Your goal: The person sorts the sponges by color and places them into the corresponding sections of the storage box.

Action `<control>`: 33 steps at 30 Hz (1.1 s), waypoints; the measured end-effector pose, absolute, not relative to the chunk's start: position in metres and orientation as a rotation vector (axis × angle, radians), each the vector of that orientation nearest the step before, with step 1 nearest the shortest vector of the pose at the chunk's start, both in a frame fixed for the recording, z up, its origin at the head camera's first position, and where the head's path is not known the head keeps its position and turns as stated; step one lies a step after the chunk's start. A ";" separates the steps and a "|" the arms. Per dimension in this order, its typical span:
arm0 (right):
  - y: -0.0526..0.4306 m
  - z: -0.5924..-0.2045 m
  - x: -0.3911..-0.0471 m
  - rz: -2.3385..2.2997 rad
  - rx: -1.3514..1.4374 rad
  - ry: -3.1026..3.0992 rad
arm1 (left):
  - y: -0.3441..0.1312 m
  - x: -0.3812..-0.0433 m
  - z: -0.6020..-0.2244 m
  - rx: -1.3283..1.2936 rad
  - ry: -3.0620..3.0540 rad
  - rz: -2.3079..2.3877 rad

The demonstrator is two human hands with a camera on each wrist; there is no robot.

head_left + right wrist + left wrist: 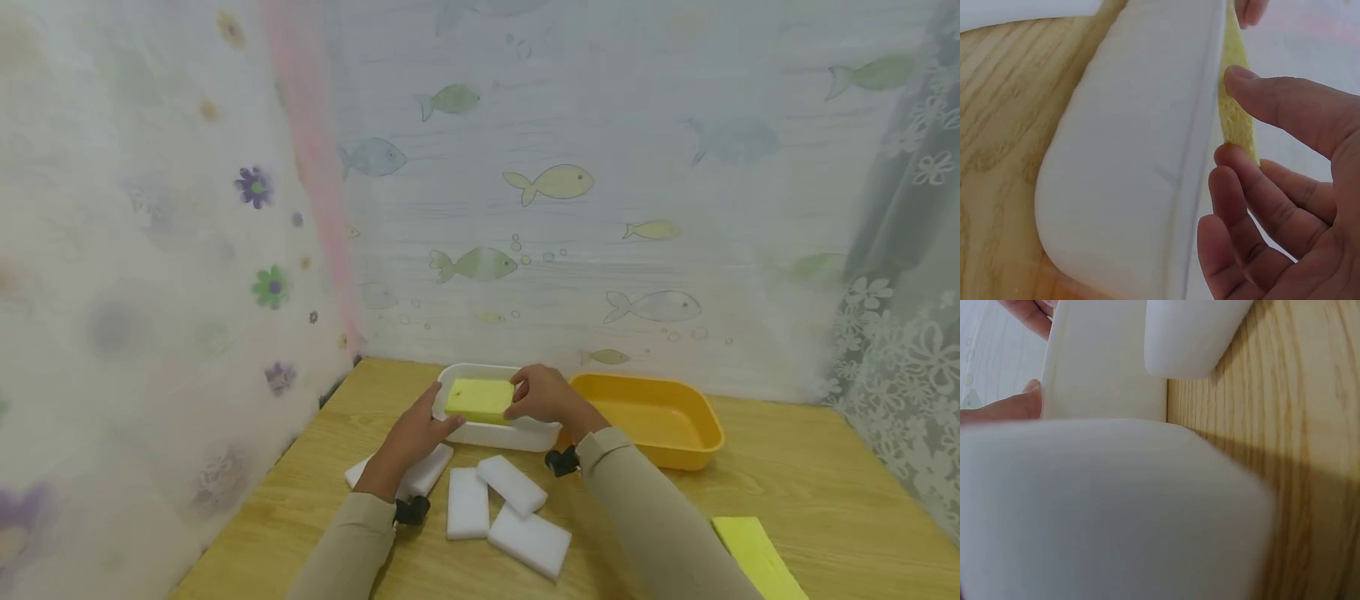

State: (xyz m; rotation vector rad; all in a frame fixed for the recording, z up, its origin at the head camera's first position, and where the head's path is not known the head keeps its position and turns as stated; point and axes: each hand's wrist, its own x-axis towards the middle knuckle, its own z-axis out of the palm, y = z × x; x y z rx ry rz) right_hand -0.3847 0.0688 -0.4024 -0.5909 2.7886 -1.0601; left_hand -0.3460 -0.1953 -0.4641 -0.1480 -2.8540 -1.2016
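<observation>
A yellow sponge [480, 397] lies flat at the top of a white plastic tub [517, 437]. My right hand [546, 395] pinches the sponge's right end, thumb [1272, 100] on the near side, fingers curled below. In the right wrist view its porous edge shows just over the tub's rim. At the tub's left end rests my left hand [412, 429], fingers fairly straight along the side and thumb at the front rim beside the sponge. The left wrist view has the left thumb [1013, 407] touching the rim; its other fingers are hidden there.
Several white sponges [529, 537] lie on the wooden table [300, 533] before the tub, some partly under my left forearm. An orange tub [701, 454] stands close to the white tub's right. Another yellow piece [757, 554] lies at the front right. A fish-patterned curtain [480, 325] hangs behind.
</observation>
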 end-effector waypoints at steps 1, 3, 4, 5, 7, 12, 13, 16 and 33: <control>0.068 -0.403 -0.385 -1.056 -0.591 2.790 | -0.195 -0.346 -0.464 -0.149 -2.851 -1.203; 0.066 -0.406 -0.385 -1.036 -0.593 2.798 | -0.195 -0.347 -0.464 -0.148 -2.850 -1.201; 0.066 -0.408 -0.386 -1.027 -0.589 2.804 | -0.195 -0.347 -0.464 -0.146 -2.850 -1.204; 0.065 -0.410 -0.387 -1.019 -0.587 2.808 | -0.195 -0.346 -0.464 -0.145 -2.849 -1.207; 0.064 -0.413 -0.389 -1.015 -0.586 2.813 | -0.195 -0.346 -0.463 -0.143 -2.847 -1.209; 0.063 -0.419 -0.392 -1.022 -0.599 2.812 | -0.195 -0.346 -0.464 -0.152 -2.841 -1.220; 0.063 -0.420 -0.392 -1.022 -0.603 2.812 | -0.195 -0.347 -0.464 -0.155 -2.840 -1.220; 0.064 -0.423 -0.394 -1.019 -0.611 2.815 | -0.195 -0.346 -0.463 -0.156 -2.839 -1.229; 0.063 -0.427 -0.393 -0.989 -0.587 2.804 | -0.195 -0.344 -0.461 -0.155 -2.837 -1.244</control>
